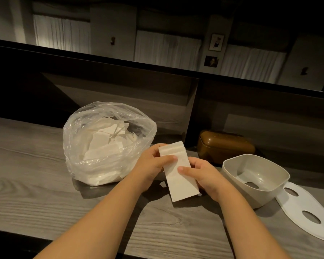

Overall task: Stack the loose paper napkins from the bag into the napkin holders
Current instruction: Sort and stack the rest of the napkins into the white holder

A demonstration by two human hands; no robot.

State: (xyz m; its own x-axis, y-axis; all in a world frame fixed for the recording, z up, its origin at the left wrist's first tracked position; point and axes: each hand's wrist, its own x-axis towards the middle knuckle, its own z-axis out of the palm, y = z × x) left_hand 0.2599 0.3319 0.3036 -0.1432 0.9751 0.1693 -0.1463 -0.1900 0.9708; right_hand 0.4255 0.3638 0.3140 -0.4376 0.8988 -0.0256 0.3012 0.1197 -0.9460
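Note:
A stack of white paper napkins point(178, 176) is held between both hands above the wooden counter. My left hand point(151, 165) grips its upper left side, thumb lying across the top face. My right hand point(202, 174) holds the right edge, thumb pressed on the top. A clear plastic bag point(93, 139) with several loose napkins stands open to the left, touching my left hand. A beige napkin holder point(254, 178) sits open and tilted at the right, with nothing inside.
A white flat lid point(307, 212) with two oval holes lies to the right of the holder. A brown closed box point(224, 144) sits behind it. A dark partition wall point(120, 94) runs along the back of the grey wooden counter point(45, 193).

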